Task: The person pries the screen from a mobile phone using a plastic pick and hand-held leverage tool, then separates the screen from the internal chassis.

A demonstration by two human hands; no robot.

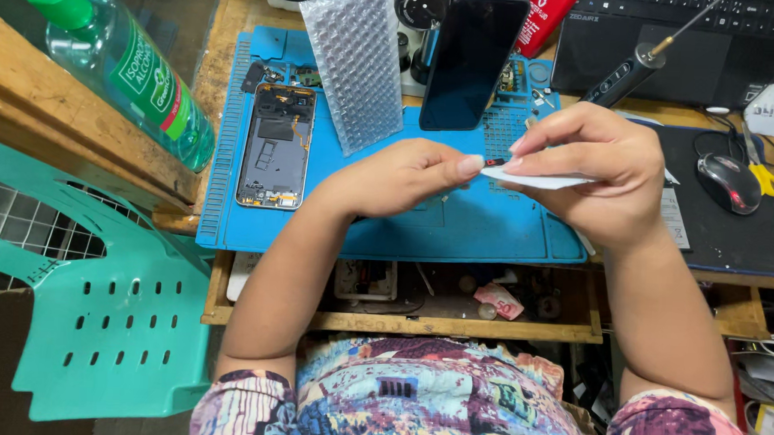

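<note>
With the right hand [599, 169] pinching the white strip [534, 177], the left hand [406, 175] fingers should peel its tiny dark end slowly, held steady above the blue mat [455, 233].

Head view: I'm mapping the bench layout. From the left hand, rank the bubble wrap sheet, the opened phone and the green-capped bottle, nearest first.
From the left hand:
1. Bubble wrap sheet, just above it on the blue mat.
2. Opened phone, further left on the mat.
3. Green-capped bottle, far left on the wooden ledge.

A wooden counter [217, 40] carries a blue work mat [455, 228], a black mouse pad [729, 242] with a mouse [729, 182], and a keyboard [669, 13].
</note>
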